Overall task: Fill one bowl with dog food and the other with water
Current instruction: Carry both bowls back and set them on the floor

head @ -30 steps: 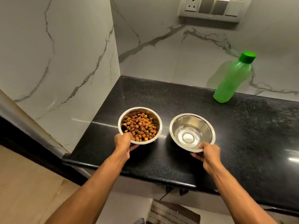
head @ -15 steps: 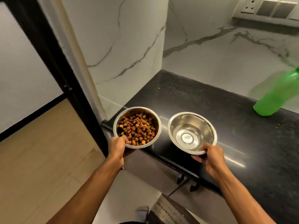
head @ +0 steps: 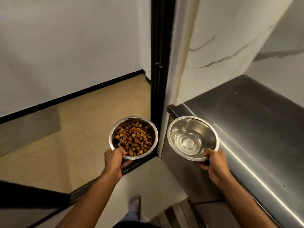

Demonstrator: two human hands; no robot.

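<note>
Head view: L hand [head: 113, 159] pinches rim of kibble bowl [head: 133, 137], R hand [head: 213, 163] rim of water bowl [head: 192, 138]; both held in air beside counter [head: 256, 122]. Risk: one-edge hold tips bowl, water slops, kibble spills on floor [head: 79, 132].

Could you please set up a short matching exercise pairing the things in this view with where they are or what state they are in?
Things:
1. kibble bowl
2. water bowl
3. black countertop
4. striped mat

States or places:
a. lying on the floor near the bottom edge
b. held by the left hand, above the tan floor
c. bare and glossy, at the right
d. held by the right hand, by the counter's corner

Pairs: 1-b, 2-d, 3-c, 4-a
</note>
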